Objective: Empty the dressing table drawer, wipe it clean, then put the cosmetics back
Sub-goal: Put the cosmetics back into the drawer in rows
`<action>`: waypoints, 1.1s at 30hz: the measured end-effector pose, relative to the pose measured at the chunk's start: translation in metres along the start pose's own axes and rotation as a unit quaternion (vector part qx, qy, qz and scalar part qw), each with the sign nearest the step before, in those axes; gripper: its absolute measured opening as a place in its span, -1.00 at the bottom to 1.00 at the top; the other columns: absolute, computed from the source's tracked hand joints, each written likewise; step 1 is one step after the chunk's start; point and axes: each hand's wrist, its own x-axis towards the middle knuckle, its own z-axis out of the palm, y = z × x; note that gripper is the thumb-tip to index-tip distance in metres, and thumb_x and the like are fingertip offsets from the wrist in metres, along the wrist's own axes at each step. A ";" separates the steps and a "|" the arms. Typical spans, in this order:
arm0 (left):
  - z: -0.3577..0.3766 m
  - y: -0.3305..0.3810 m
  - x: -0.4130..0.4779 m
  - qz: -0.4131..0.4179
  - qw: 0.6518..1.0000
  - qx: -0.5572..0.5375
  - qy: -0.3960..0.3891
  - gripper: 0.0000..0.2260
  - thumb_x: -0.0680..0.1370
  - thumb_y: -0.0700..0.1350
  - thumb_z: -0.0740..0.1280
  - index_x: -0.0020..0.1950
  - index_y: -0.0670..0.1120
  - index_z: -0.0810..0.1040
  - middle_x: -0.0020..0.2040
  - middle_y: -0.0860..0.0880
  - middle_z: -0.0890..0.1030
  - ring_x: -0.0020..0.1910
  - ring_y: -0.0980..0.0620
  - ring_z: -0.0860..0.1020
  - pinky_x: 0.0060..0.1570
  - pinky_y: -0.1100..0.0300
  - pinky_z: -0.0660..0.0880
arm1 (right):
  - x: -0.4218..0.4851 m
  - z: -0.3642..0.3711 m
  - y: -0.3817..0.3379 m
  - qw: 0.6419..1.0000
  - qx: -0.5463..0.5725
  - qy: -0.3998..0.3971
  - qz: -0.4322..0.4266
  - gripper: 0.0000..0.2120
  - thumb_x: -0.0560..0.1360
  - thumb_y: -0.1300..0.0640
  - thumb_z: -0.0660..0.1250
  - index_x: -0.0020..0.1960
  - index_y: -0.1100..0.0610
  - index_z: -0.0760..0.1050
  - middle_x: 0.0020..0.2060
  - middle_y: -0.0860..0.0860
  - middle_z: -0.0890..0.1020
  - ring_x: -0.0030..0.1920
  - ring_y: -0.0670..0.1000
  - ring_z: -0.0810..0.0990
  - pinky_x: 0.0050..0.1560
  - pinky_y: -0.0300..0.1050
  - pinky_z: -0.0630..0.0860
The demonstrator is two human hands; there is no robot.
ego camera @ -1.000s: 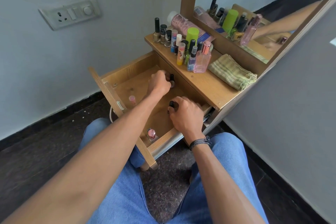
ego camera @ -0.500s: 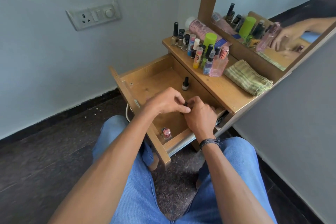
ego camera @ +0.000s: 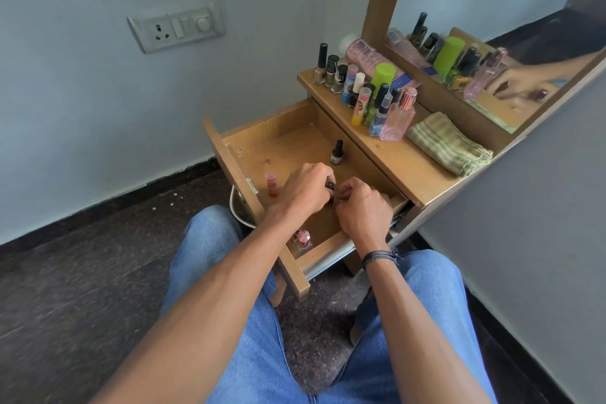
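Drawer (ego camera: 285, 151): left hand (ego camera: 303, 193), right hand (ego camera: 364, 210) curled

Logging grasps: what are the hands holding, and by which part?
The left hand pinches a small black-capped bottle below its cap; the right hand curls beside it, its hold hidden.

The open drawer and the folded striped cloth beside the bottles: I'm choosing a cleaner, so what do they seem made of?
The open brown drawer looks like matt wood-grain board, perhaps laminate: grain lines, flat panels, a screw head inside. The folded green-striped cloth looks like soft woven fabric, perhaps cotton: ribbed weave, limp folds.
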 end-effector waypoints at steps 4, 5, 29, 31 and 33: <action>-0.013 -0.008 0.010 -0.034 0.999 -0.015 0.040 -0.82 0.57 -0.11 0.47 0.17 -0.01 0.68 0.09 -0.04 0.69 0.01 -0.05 0.66 -0.04 0.02 0.61 | -0.001 0.001 0.002 1.000 -0.005 0.008 -0.008 -0.86 0.47 0.14 0.31 -0.03 -0.04 0.57 -0.18 -0.07 0.71 -0.13 0.07 0.66 0.06 0.00 0.55; -0.019 -0.012 0.014 -0.043 0.998 -0.017 0.053 -0.83 0.57 -0.13 0.46 0.16 -0.02 0.68 0.08 -0.04 0.70 -0.03 -0.04 0.67 -0.07 0.02 0.63 | -0.001 0.001 0.002 1.000 -0.003 0.008 -0.010 -0.85 0.45 0.15 0.31 -0.02 -0.04 0.57 -0.18 -0.08 0.71 -0.12 0.06 0.65 0.07 0.01 0.55; -0.063 -0.092 0.064 -0.168 0.965 0.140 0.145 -0.88 0.56 -0.14 0.47 0.06 -0.15 0.69 0.01 -0.12 0.73 -0.06 -0.16 0.70 -0.06 -0.02 0.66 | -0.002 0.002 0.002 1.000 0.004 0.024 -0.016 -0.84 0.44 0.13 0.39 -0.01 -0.07 0.60 -0.20 -0.16 0.70 -0.14 -0.02 0.66 0.07 -0.01 0.56; -0.063 -0.092 0.066 -0.170 0.964 0.144 0.148 -0.90 0.57 -0.16 0.45 0.04 -0.16 0.69 -0.02 -0.15 0.72 -0.07 -0.18 0.70 -0.07 -0.04 0.66 | -0.001 0.002 0.002 1.000 0.000 0.023 -0.014 -0.84 0.45 0.12 0.38 0.00 -0.07 0.60 -0.19 -0.16 0.70 -0.14 -0.02 0.66 0.07 -0.01 0.56; -0.062 -0.093 0.067 -0.170 0.963 0.145 0.149 -0.91 0.57 -0.16 0.45 0.02 -0.18 0.68 -0.05 -0.16 0.72 -0.10 -0.18 0.69 -0.11 -0.02 0.65 | 0.000 0.003 0.002 1.000 -0.001 0.022 -0.016 -0.84 0.46 0.12 0.38 0.01 -0.07 0.60 -0.18 -0.16 0.71 -0.13 -0.02 0.66 0.08 0.00 0.56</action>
